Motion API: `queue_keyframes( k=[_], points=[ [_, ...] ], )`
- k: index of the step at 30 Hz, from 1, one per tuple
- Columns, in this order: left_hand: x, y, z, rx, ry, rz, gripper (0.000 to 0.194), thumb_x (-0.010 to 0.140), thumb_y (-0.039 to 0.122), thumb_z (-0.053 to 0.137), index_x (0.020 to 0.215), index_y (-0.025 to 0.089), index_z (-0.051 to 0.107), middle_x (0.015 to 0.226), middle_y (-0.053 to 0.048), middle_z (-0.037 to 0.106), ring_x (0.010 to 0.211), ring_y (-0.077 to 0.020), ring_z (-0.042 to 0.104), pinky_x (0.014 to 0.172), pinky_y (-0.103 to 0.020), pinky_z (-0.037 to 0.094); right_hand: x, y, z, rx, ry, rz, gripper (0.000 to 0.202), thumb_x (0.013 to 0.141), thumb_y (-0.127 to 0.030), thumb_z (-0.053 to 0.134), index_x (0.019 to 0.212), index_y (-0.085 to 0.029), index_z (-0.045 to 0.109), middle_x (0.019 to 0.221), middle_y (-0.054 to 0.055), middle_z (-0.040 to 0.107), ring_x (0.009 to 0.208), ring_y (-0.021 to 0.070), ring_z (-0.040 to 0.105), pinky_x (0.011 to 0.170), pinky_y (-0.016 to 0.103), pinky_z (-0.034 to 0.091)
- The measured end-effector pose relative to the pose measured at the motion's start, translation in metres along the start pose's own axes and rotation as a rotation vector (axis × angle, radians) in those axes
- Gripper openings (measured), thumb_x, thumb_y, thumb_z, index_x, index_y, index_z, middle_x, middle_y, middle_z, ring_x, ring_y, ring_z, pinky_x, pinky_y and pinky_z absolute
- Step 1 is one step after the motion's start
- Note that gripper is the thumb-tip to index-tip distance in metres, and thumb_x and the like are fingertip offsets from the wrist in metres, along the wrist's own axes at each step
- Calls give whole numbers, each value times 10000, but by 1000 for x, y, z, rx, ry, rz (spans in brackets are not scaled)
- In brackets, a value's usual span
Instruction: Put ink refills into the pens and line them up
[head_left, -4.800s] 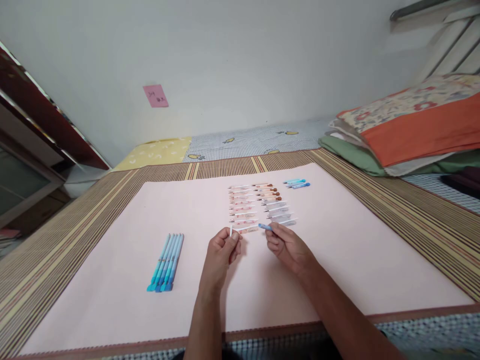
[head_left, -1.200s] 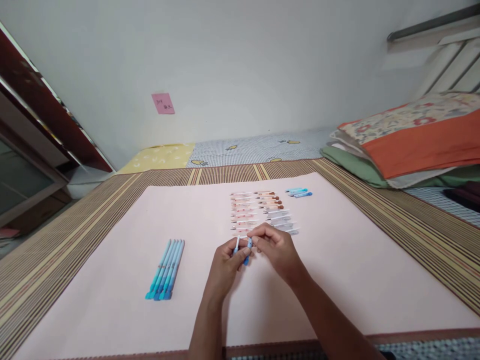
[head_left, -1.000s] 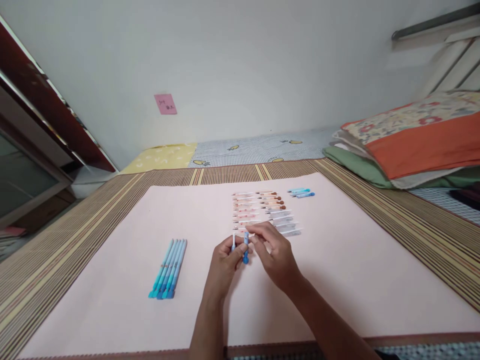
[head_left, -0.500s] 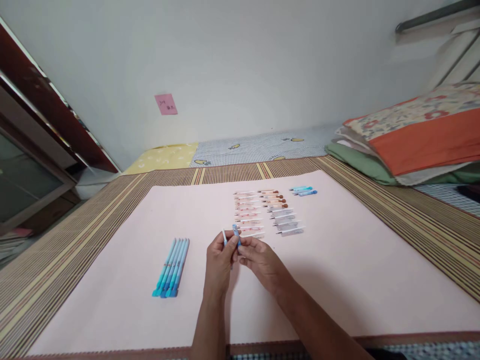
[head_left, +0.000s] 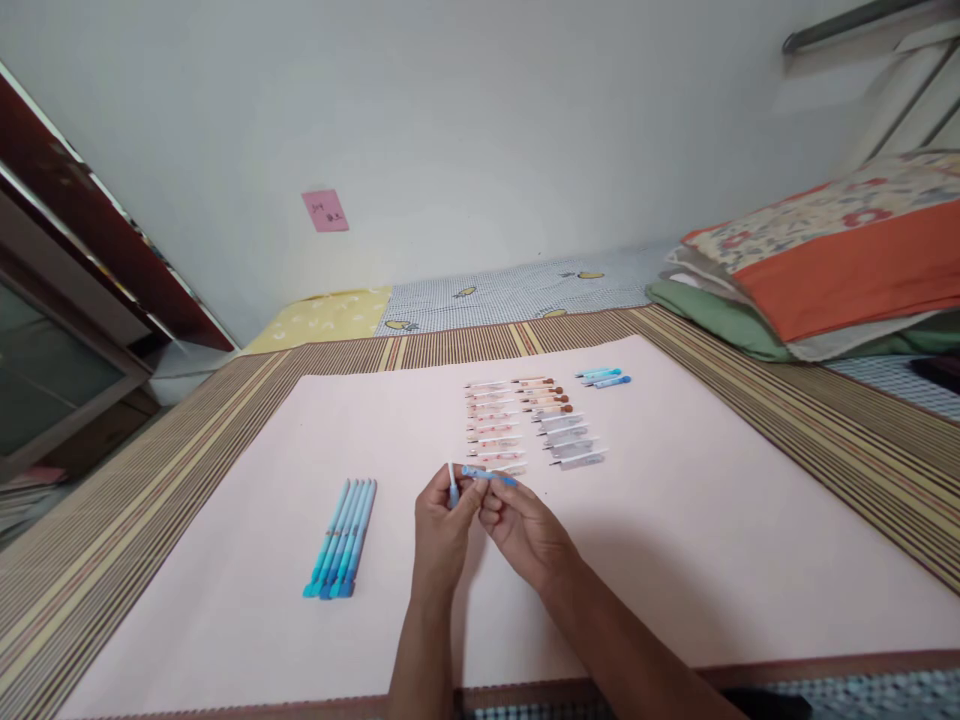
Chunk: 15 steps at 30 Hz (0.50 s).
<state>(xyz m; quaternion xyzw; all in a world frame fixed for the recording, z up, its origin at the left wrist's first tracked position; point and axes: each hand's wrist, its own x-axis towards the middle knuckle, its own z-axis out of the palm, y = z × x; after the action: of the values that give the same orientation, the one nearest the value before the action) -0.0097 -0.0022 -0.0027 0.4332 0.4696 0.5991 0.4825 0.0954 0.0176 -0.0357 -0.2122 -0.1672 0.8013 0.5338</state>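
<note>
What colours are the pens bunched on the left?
The pens are pale blue, their near ends turquoise or darker blue: head view.

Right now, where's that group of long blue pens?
In the head view, the long blue pens lie on the pink sheet, left of the left hand.

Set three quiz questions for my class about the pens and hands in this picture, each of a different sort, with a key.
1. True or false: the pink note is on the wall.
2. Which lie to the left of the left hand? A: brown-ended pens; B: the larger row of blue pens; C: the orange cushion.
3. Complete: the white-ended piece is held in the ___ hand.

Key: 1 true; 2 B; 3 left.
</note>
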Motion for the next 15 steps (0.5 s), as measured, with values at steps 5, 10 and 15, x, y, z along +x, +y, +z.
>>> queue_keyframes(
  k=[5,10,15],
  points=[
    [-1,1,5,69,-52,24,211,827,372,722,832,169,664,705,-15,666,624,-137,589,618,-253,474,1,0,6,86,19,-45,229,708,-288,847,738,-187,644,682,-17,582,605,98,453,559,239,398],
    [-4,11,-6,398,-114,74,257,957,416,523,969,193,652,805,-12,639,729,-159,567,658,-264,421,1,-11,3,147,96,-43,256,645,-226,864,810,-175,675,796,17,685,717,123,589,663,247,477],
    [-10,19,-15,687,-205,-37,363,1011,470,366,1046,226,633,732,16,550,678,-173,512,646,-289,370,5,-16,-3,91,159,-54,261,647,-247,878,786,-185,666,759,-2,686,698,120,605,642,242,466]
  ],
)
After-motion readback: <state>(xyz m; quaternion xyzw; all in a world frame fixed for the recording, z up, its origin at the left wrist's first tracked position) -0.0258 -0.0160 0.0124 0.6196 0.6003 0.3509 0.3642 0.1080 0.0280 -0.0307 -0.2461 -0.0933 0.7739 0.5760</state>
